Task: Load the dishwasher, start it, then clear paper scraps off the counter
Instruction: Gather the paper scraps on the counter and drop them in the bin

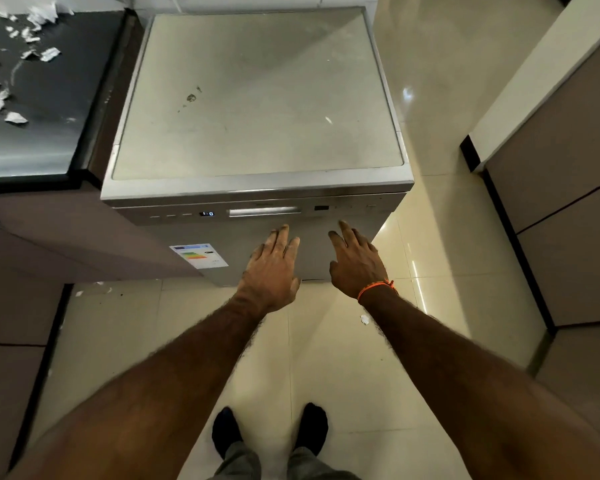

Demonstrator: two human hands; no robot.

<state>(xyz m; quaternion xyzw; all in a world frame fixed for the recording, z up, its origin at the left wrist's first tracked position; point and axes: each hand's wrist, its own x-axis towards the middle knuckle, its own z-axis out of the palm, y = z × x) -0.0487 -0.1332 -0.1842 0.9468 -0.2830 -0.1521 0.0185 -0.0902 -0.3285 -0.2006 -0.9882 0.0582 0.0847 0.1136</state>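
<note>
Right now I have both hands out in front of the dishwasher, which stands at twelve o'clock from me with its door closed. My left hand is spread flat, fingers straight and slightly apart, gripping nothing; its fingertips lie over the upper door face just below the handle recess. My right hand, with an orange thread band at the wrist, is likewise spread with fingers straight and apart, holding nothing, and reaches toward the door at about one o'clock of the left hand. Whether either hand actually touches the door I cannot tell.

On the control strip a small lit display glows to the left of the handle recess, and an energy label is stuck on the door at about nine o'clock of my left hand.

Out at ten o'clock lies the dark counter, just beside the dishwasher, with white paper scraps scattered over it. One more scrap lies on the tiled floor at my right forearm. My feet in dark socks stand at six o'clock.
</note>
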